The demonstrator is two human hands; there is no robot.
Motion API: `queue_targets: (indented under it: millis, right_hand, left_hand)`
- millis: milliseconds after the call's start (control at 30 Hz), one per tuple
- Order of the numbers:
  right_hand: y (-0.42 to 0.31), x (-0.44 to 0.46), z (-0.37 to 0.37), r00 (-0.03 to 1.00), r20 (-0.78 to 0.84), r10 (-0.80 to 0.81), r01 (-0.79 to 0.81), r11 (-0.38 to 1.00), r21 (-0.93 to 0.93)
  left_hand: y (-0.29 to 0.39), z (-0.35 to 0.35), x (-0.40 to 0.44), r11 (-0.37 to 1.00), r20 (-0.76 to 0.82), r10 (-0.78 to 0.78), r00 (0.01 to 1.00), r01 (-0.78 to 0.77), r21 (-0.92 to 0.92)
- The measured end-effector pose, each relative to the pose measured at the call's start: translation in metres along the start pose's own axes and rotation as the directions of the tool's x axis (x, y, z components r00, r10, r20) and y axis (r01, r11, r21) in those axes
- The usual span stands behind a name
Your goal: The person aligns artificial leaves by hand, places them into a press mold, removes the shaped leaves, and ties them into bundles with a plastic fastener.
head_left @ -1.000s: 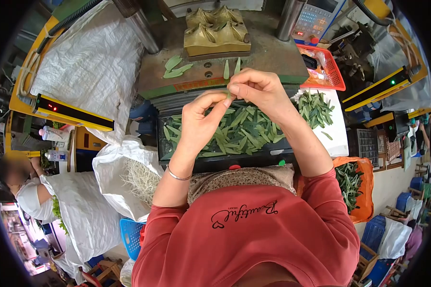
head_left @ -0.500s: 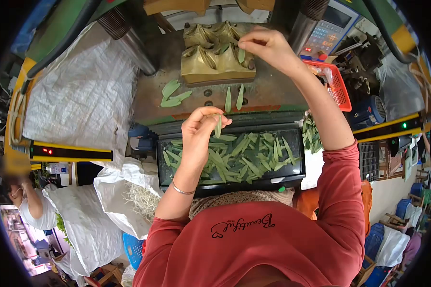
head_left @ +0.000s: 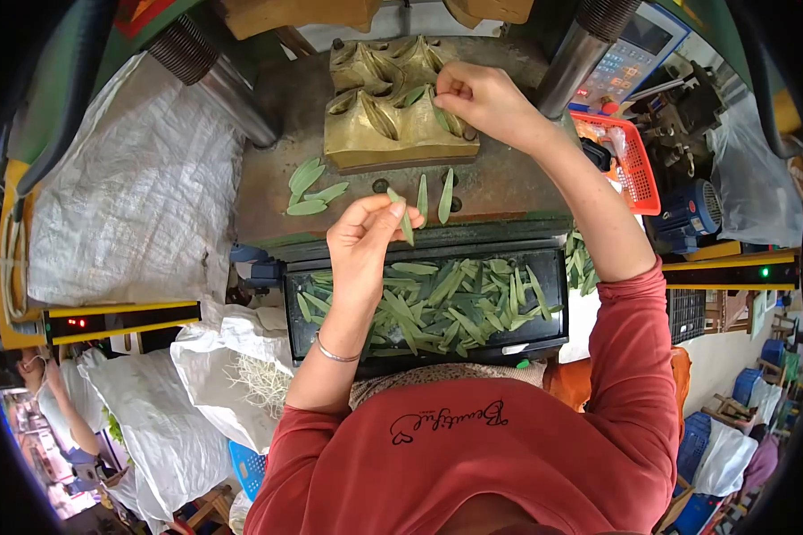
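Observation:
My left hand (head_left: 359, 239) pinches a slim green leaf (head_left: 406, 225) between thumb and fingertips, just above the front edge of the metal bed. My right hand (head_left: 489, 102) is closed at the right front of a brass mould (head_left: 357, 134), its fingertips on the upper end of another leaf (head_left: 441, 118) at a leaf-shaped hollow. One more leaf (head_left: 409, 96) lies in a hollow beside it. Two single leaves, a left one (head_left: 422, 198) and a right one (head_left: 446, 196), rest on the bed before the mould. Several leaves (head_left: 305, 183) lie in a group to the left.
A black tray (head_left: 558, 334) of loose leaves sits below my hands. Steel columns, one left (head_left: 241, 102) and one right (head_left: 562, 76), flank the mould. A red basket (head_left: 638, 169) and a control panel (head_left: 620, 53) stand at right. A white sack (head_left: 134, 196) lies at left.
My right hand has lowered the leaf against the mould's right front hollow. My left hand has turned its leaf to a slant. The whole view has shifted slightly.

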State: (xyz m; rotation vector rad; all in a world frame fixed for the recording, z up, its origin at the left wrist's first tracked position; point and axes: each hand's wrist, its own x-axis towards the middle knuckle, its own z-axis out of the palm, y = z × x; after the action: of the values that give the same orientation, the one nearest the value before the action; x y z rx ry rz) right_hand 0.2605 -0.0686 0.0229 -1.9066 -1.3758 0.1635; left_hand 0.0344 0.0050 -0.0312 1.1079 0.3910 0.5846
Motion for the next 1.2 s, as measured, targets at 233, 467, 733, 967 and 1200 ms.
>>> queue_targets:
  millis: [233,467,733,967,1200]
  right_hand:
    - [-0.072,-0.068,0.019,0.949,-0.285,-0.133,0.194,0.961,0.199]
    - [-0.074,-0.077,0.019,0.941,-0.322,0.099,0.098,0.834,0.543]
    - [-0.006,0.019,-0.015,0.943,-0.302,0.142,0.012,0.891,0.454]
    - [0.056,0.066,0.009,0.974,-0.214,0.074,0.016,0.922,0.388]
    - [0.066,0.070,0.011,0.971,-0.239,0.026,-0.003,0.995,0.095]
  left_hand:
    - [0.015,0.012,-0.018,0.970,0.048,0.154,0.987,-0.160,0.184]
    - [0.016,0.031,-0.029,0.967,0.065,0.131,0.989,-0.142,0.211]
    - [-0.015,0.001,-0.027,0.968,0.002,0.022,1.000,-0.022,0.250]
    - [-0.024,-0.011,-0.011,0.976,-0.025,-0.026,0.999,0.031,0.218]
    - [-0.024,-0.010,-0.007,0.969,-0.044,-0.023,0.999,0.033,0.244]
